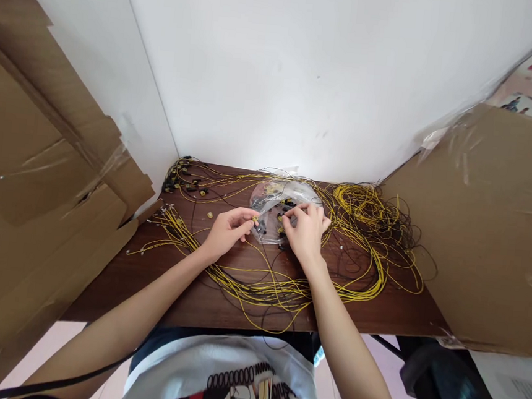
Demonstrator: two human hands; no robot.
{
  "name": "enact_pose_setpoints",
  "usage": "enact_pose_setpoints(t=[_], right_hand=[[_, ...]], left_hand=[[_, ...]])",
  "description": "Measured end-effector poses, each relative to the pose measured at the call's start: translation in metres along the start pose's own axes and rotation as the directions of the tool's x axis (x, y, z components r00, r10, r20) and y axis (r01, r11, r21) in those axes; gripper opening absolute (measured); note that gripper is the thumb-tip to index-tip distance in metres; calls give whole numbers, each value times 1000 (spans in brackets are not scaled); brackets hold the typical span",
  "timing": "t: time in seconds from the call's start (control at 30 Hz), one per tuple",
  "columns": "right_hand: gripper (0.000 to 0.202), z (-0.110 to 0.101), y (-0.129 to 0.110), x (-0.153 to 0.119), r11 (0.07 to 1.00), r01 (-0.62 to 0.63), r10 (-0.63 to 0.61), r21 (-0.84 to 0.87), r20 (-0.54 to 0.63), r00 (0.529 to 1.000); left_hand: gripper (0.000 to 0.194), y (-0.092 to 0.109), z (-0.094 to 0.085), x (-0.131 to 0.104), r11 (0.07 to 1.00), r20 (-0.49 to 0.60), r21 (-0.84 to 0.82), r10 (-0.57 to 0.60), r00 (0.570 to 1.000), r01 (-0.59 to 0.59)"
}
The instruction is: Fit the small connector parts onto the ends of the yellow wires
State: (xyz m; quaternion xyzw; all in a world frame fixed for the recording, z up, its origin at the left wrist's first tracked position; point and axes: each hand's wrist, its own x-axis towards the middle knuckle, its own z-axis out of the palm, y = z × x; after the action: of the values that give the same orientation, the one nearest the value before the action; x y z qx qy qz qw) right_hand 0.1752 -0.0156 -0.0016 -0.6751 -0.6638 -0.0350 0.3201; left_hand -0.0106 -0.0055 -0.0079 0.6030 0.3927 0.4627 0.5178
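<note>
Between the thumb and fingers of my left hand (234,229) is a small yellow connector piece (255,219), with thin wires running close to it. My right hand (306,231) reaches over a clear plastic bag (271,194), its thumb and fingers pinched at a small black and yellow part (280,218). More small black and yellow parts lie in the bag, partly hidden by the right hand. A long bundle of yellow and black wires (249,288) curves across the brown table below both hands.
Tangled yellow wires (363,205) lie at the table's back right. Wire ends with black connectors (184,177) gather at the back left. A loose yellow piece (209,215) rests left of my left hand. Cardboard walls (482,231) flank the brown table (146,294); a white wall closes the back.
</note>
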Motion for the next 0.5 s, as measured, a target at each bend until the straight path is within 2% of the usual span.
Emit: enact_pose_setpoints(t=[0.1,0.17,0.23,0.3,0.4,0.5], right_hand=[[12,-5,-4,1,997,37,-29,75,-103,994],[11,-7,-6,2,979,107,-86,173,-123,989],[10,-7,-8,2,921,207,-196,331,-66,978],[10,-5,-10,1,842,243,-292,482,28,956],[11,0,-17,-3,791,179,-313,585,136,940],[11,4,-22,-7,756,116,-284,644,163,945]], left_hand=[[27,-1,0,0,1000,1,-11,-2,1000,2],[27,-1,0,0,1000,-2,-13,-3,1000,3],[27,-1,-1,0,1000,-2,-15,1,1000,-1],[27,-2,-1,0,1000,3,-12,9,1000,-9],[27,-2,-2,0,1000,1,24,16,1000,-16],[26,-1,-3,0,998,-3,60,24,1000,-24]])
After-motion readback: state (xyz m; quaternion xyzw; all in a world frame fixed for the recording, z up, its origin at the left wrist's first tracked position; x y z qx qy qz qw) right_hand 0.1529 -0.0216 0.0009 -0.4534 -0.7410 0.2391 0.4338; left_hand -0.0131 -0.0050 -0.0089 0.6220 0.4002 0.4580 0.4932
